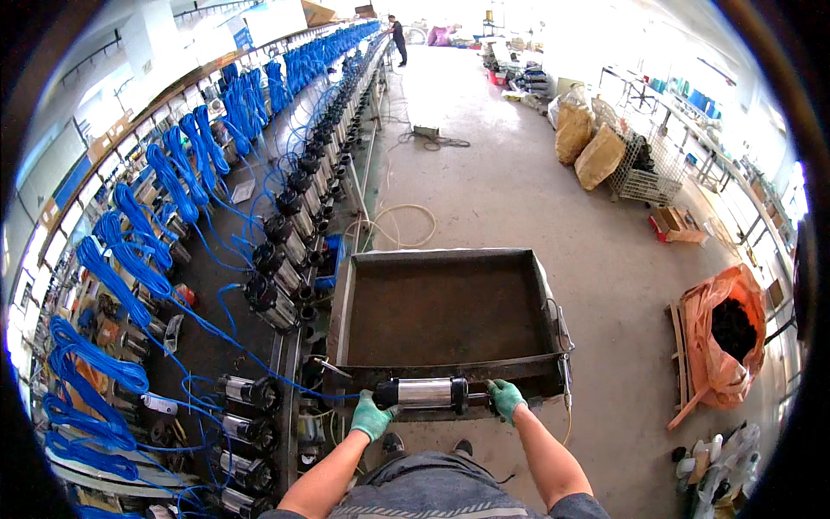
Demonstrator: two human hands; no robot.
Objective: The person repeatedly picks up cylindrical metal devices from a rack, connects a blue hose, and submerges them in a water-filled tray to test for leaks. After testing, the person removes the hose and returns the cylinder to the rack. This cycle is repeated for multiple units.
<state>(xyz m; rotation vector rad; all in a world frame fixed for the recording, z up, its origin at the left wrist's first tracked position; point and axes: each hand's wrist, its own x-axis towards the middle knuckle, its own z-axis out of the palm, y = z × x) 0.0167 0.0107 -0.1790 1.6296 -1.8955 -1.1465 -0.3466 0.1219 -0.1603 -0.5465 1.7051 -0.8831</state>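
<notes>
A cylindrical pump motor [428, 393] with a shiny metal sleeve and black ends lies level across the near side of a rectangular metal tank [344, 316]. My left hand [372, 417], in a green glove, is closed round the motor's left end, where a blue cable [251, 351] runs off to the bench. At the other end, my right hand [507, 400], gloved alike, grips near the thin shaft [477, 395]. Its fingertips are partly hidden. The tank's wide inside is dark brown; whether liquid stands in it I cannot tell.
To the left, a long bench carries rows of similar motors [275, 298] and coiled blue cables [177, 195]. A hose [432, 227] lies on the floor beyond the tank. At right stands an orange sack [699, 324] of black pieces. Far off, a person [398, 39] stands beside the bench.
</notes>
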